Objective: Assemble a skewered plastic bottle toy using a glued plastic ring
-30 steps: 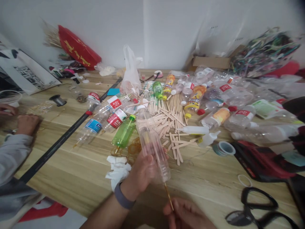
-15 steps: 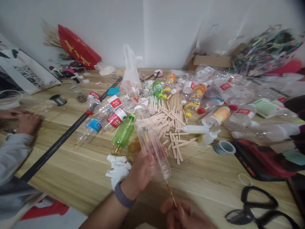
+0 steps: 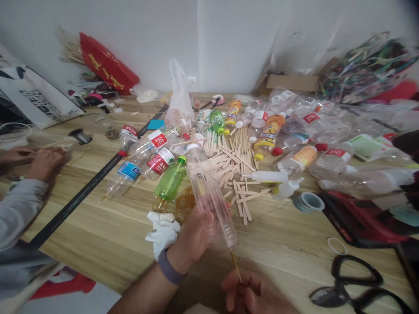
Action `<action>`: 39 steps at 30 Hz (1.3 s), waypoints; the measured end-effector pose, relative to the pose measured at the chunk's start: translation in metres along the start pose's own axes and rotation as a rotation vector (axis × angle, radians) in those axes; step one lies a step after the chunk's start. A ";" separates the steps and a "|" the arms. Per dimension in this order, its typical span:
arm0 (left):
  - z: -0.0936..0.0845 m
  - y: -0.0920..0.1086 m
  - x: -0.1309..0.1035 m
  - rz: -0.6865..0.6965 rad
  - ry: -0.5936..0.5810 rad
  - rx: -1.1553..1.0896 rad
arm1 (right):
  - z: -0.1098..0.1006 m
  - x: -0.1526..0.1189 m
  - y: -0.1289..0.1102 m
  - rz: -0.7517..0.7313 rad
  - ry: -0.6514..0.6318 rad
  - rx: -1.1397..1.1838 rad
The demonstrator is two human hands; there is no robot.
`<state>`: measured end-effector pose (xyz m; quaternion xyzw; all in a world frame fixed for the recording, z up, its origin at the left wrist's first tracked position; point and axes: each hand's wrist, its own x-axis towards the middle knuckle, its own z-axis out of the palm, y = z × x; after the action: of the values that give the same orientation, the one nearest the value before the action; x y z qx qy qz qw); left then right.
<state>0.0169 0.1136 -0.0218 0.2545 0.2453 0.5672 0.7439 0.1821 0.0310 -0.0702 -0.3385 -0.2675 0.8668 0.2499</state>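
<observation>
My left hand (image 3: 199, 229), with a purple band at the wrist, is wrapped round a clear plastic bottle (image 3: 214, 198). The bottle lies slanted, its white cap pointing away from me and its base toward me. Out of the base comes a thin amber strand, which looks like a stretched rubber band (image 3: 235, 264). My right hand (image 3: 248, 290) pinches the near end of this strand between thumb and fingers, below the bottle. Beside the bottle on the left are a loose pile of rubber bands (image 3: 185, 199) and a green bottle (image 3: 170, 179).
Wooden sticks (image 3: 240, 163) and many plastic bottles (image 3: 270, 135) cover the table's middle and right. Glue bottles (image 3: 288, 188), a wire spool (image 3: 308, 202) and black scissors (image 3: 355, 279) lie to my right. Crumpled tissue (image 3: 162, 233) is near my left wrist. A co-worker's hands (image 3: 44, 161) are at far left.
The bottle in my left hand has shifted slightly right and toward me. My right hand keeps its pinch on the strand. The co-worker's hand has moved a little right.
</observation>
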 end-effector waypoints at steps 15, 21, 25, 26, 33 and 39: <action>-0.001 -0.001 -0.001 -0.019 -0.013 0.012 | -0.006 0.009 0.013 -0.118 -0.183 0.093; 0.002 0.000 0.000 -0.030 -0.008 -0.011 | -0.005 0.004 0.013 -0.025 -0.005 0.047; 0.001 -0.002 -0.002 -0.053 -0.035 -0.002 | -0.006 0.007 0.010 -0.092 -0.064 0.057; 0.001 -0.002 -0.002 -0.054 -0.038 0.002 | -0.007 0.008 0.010 -0.110 -0.091 0.072; 0.002 -0.001 -0.002 -0.044 -0.043 0.022 | 0.001 0.001 0.003 0.000 -0.052 0.026; 0.008 0.000 -0.005 -0.059 -0.040 0.038 | -0.001 0.000 0.000 -0.015 -0.044 -0.020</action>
<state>0.0207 0.1084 -0.0151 0.2727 0.2486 0.5348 0.7602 0.1824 0.0309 -0.0710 -0.3198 -0.2842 0.8695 0.2468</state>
